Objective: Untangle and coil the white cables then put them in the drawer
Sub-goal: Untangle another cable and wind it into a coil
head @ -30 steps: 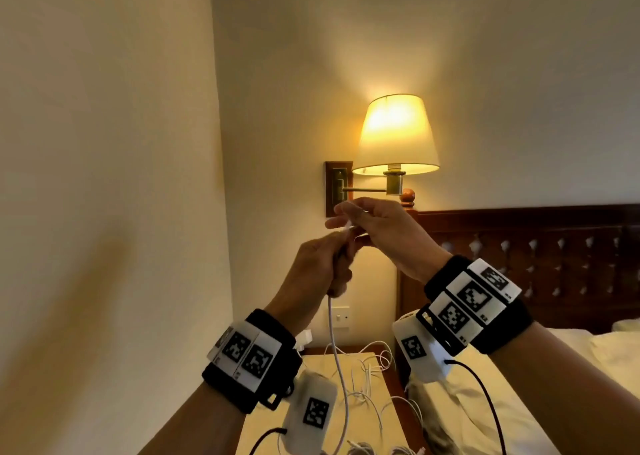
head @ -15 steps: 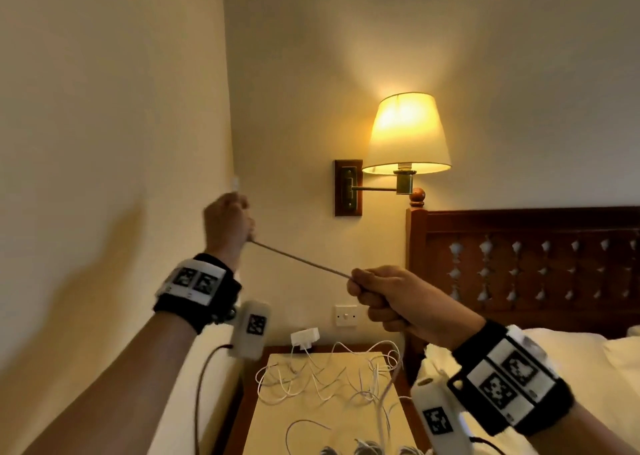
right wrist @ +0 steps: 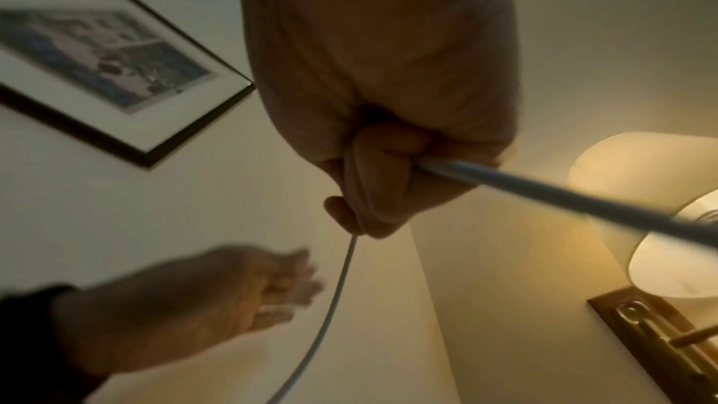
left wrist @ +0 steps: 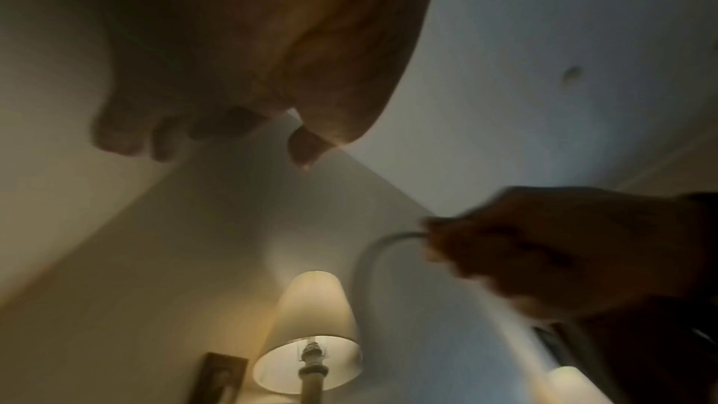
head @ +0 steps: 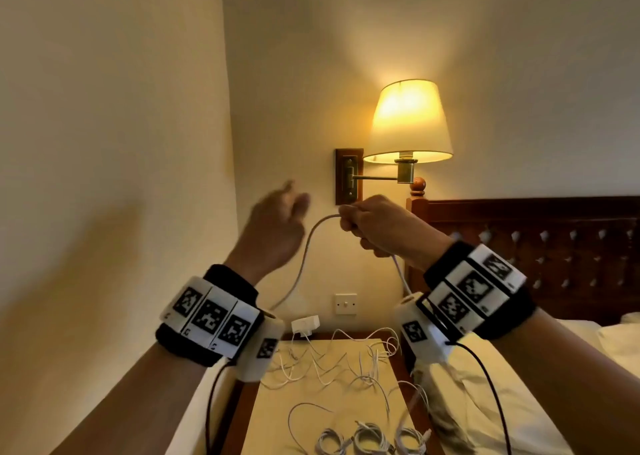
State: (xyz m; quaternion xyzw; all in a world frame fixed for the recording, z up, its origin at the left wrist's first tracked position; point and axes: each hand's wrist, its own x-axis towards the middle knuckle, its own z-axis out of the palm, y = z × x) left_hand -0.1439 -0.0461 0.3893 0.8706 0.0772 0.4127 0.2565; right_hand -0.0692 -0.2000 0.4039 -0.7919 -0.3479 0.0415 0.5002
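Right hand (head: 384, 227) fingers are gripping the white cable (head: 304, 257) mid-frame, left hand (head: 273, 226) is hanging relaxed & empty w/ fingers loose; probably best re-pinching close, making even loops.

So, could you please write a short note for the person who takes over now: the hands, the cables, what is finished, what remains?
Right hand: grips the white cable in its fist; a loop arcs left and the rest hangs toward the nightstand.
Left hand: open, holds nothing, beside the loop.
Done: three coiled cables lie at the nightstand's near edge.
Left: coil the held cable, untangle the loose cables behind them, put all in the drawer, which is not in view.
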